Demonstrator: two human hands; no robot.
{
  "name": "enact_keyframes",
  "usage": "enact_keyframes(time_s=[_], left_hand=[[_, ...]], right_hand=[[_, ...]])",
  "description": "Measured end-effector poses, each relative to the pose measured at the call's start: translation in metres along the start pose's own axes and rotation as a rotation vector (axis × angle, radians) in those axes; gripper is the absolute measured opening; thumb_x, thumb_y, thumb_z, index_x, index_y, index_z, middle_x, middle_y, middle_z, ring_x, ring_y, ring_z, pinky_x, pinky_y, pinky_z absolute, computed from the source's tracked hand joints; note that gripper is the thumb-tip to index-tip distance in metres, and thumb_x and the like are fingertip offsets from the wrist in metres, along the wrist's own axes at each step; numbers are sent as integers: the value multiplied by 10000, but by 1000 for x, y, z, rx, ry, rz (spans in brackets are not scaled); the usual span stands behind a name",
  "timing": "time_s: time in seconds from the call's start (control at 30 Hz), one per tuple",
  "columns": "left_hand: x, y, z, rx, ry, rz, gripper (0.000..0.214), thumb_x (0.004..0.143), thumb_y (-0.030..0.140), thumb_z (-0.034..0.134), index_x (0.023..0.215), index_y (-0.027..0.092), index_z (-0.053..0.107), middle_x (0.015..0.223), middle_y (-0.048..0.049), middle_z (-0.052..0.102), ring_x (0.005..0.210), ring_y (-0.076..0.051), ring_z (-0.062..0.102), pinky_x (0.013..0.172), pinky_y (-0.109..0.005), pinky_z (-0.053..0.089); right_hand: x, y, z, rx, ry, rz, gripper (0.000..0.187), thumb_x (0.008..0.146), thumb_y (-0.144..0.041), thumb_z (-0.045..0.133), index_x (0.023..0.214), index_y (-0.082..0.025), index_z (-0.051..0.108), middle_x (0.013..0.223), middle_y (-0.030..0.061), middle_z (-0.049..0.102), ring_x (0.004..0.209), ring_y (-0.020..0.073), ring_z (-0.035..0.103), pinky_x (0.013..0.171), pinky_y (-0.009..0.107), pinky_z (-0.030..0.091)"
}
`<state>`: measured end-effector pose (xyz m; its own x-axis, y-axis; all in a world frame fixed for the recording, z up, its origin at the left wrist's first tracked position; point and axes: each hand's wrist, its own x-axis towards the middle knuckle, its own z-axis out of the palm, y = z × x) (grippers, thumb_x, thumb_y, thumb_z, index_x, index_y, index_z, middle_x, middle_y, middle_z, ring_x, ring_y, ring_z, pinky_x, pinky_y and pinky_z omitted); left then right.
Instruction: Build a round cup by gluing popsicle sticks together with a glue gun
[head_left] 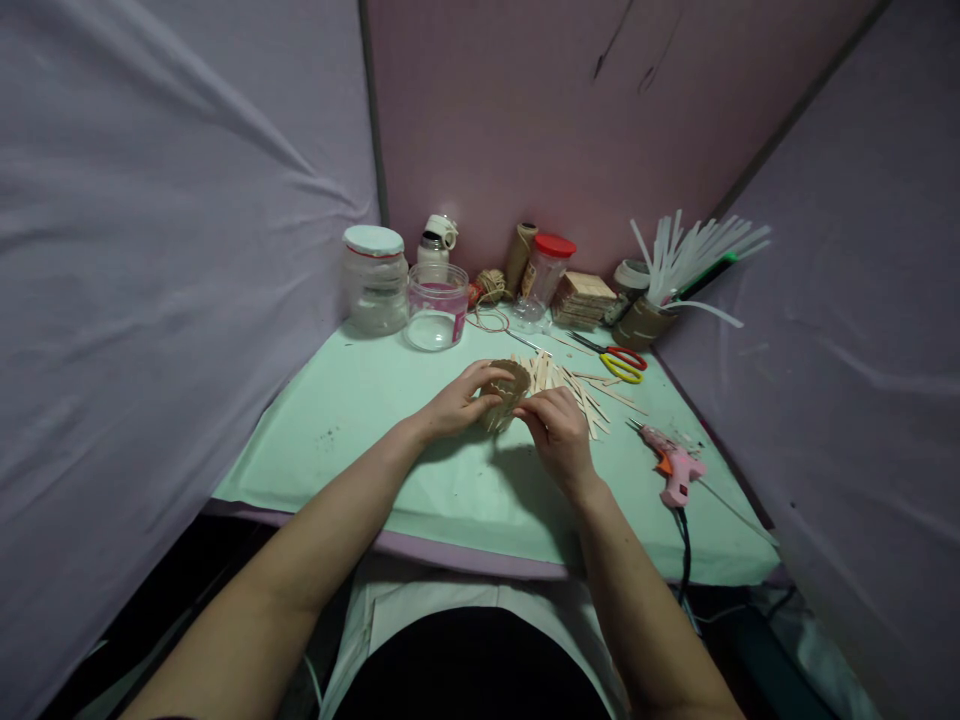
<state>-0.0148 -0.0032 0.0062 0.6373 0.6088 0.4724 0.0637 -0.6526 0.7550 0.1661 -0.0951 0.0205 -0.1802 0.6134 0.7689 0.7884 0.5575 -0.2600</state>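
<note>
A small brown round cup-like piece, its open rim facing up, sits over the middle of the table. My left hand is wrapped round its left side, fingers over the rim. My right hand is closed in a pinch against the right side of the piece; what lies between its fingertips is too small to make out. Just behind my right hand a loose pile of thin wooden sticks fans out over the green table cover.
On the right lie a pink glue gun with its cord and red-and-yellow scissors. Along the back stand jars, a twine ball, a red-lidded container, stacked wooden squares and a holder of white glue sticks.
</note>
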Motion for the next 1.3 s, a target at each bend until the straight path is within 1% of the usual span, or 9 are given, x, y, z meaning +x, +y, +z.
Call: enact_keyframes(time_s=[0.2,0.33,0.43,0.6,0.83,0.93,1.03,1.13,1.3], left_hand=[[0,-3,1,-36,-1,10,316,896,259,527,1206,255,589,1311,-83,497,1278,-229,453,1083,-420,400],[-1,-3,1,-57,-8,20,322,900,243,520,1216,255,582,1322,-86,486,1278,-223,455,1053,-403,432],[-1,-2,1,-57,-17,13,335,897,233,521,1226,256,579,1329,-90,483,1287,-225,451,1049,-402,438],[0,1,0,-45,-4,-8,353,878,219,540,1225,263,590,1315,-87,508,1287,-244,458,1067,-441,422],[1,1,0,-57,-21,16,391,878,206,543,1261,277,567,1351,-85,496,1317,-236,443,1069,-418,429],[0,1,0,-32,-29,39,447,848,199,588,1287,271,540,1355,-94,486,1325,-244,439,1099,-439,398],[-1,2,1,19,-16,62,513,799,178,640,1291,265,527,1351,-97,491,1330,-256,431,1124,-456,363],[-1,3,3,43,-2,42,544,772,168,659,1289,268,522,1351,-97,492,1311,-266,450,1104,-457,387],[-1,4,6,63,25,45,540,768,168,661,1281,261,522,1343,-101,497,1298,-267,463,1088,-457,401]], right_hand=[[0,1,1,-12,13,-15,135,936,-266,581,842,-202,653,745,43,638,740,188,514,691,313,432],[-1,0,3,-105,50,-41,121,930,-249,587,880,-209,689,756,52,646,737,189,517,684,311,433],[-4,0,6,-163,74,-53,134,931,-229,579,947,-218,711,771,59,643,729,184,524,673,306,436],[-9,3,10,-158,119,-11,200,941,-227,551,1052,-251,716,814,59,634,753,175,560,680,293,456],[-9,6,13,-168,142,-19,221,930,-182,561,1079,-235,716,827,69,635,755,166,575,684,278,472],[-8,5,13,-168,143,-31,230,926,-167,561,1084,-228,716,834,76,642,759,168,577,684,280,474],[-8,6,12,-174,128,-28,250,925,-157,557,1099,-248,712,855,76,652,771,167,584,687,277,472],[-7,6,12,-190,105,-32,267,929,-157,545,1114,-264,706,875,76,658,784,169,593,687,278,472],[-6,6,12,-227,95,-50,276,936,-163,532,1133,-265,696,869,73,662,777,165,599,672,273,471]])
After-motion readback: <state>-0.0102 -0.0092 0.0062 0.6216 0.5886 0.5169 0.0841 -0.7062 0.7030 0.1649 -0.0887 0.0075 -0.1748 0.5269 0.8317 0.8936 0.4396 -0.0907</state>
